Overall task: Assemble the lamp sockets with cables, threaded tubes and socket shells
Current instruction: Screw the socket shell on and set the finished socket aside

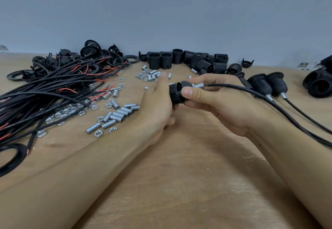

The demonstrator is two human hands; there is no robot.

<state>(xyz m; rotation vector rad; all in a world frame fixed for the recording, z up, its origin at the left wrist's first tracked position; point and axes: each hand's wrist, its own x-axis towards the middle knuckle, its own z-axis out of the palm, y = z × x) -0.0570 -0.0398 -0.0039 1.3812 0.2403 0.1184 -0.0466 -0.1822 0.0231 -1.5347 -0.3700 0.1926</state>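
At the left edge of the wooden table (pixel 197 157) lies a tangle of black cables (pixel 45 92) with red wire ends, and black rings (pixel 131 58) and caps are piled behind it against the grey wall (pixel 161 9). Just right of the cables, hex nuts (pixel 66 111) and short threaded tubes (pixel 116 115) are scattered loose on the wood; a second small cluster of tubes and nuts (pixel 150 75) sits farther back. Behind that, ribbed black socket shells (pixel 166 60) stand in a row along the wall. In the middle, above the table, the left hand (pixel 158 106) curls its fingers round the ribbed body of a lamp socket (pixel 177 92), thumb up along its side. The right hand (pixel 215 101) pinches the socket's smooth cap end between thumb and fingers. A threaded tube (pixel 199 85) sticks out of that cap, and a black cable (pixel 251 92) runs from it off to the right edge. Just beyond, two finished sockets (pixel 267 84) lie side by side with their cables attached, and more black sockets (pixel 319 83) sit at the far right.
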